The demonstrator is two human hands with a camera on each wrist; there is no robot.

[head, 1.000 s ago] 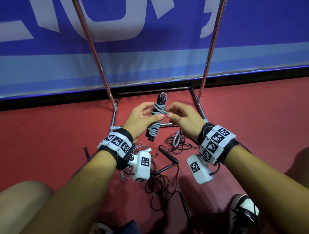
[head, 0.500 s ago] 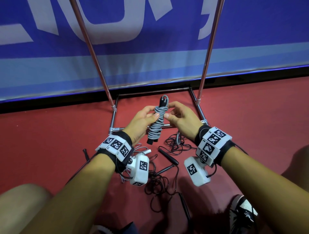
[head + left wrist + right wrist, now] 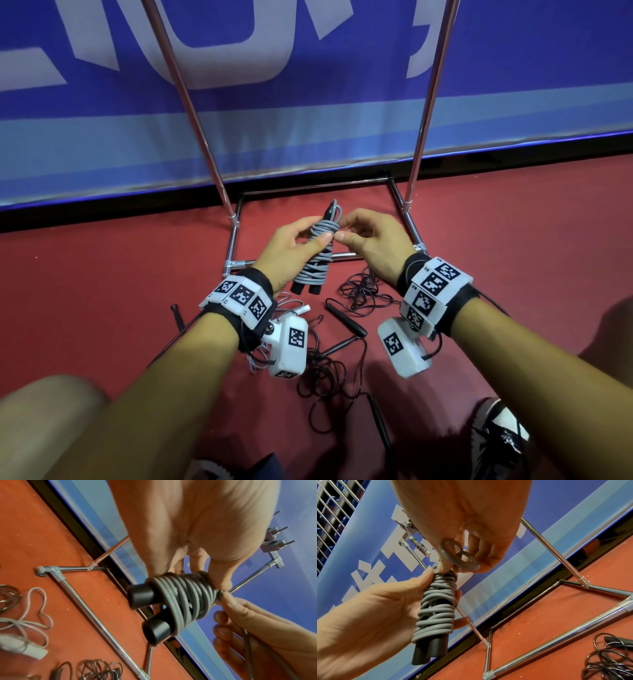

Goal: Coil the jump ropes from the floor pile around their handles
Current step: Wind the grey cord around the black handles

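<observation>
My left hand [image 3: 287, 251] still grips the grey rope bundle [image 3: 317, 255]; my right hand [image 3: 373, 240] now pinches its last loop [image 3: 458, 553], nearly finished.

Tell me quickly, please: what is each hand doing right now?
Left hand: closed around the coiled grey jump rope, holding it by its handles.
Right hand: closed, pinching the loose end of the same rope in its fingertips.

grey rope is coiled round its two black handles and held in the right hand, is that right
Not quite: the left hand grips the coiled grey rope round its two black handles; the right hand only pinches the loose end loop. The head view shows this.
</observation>
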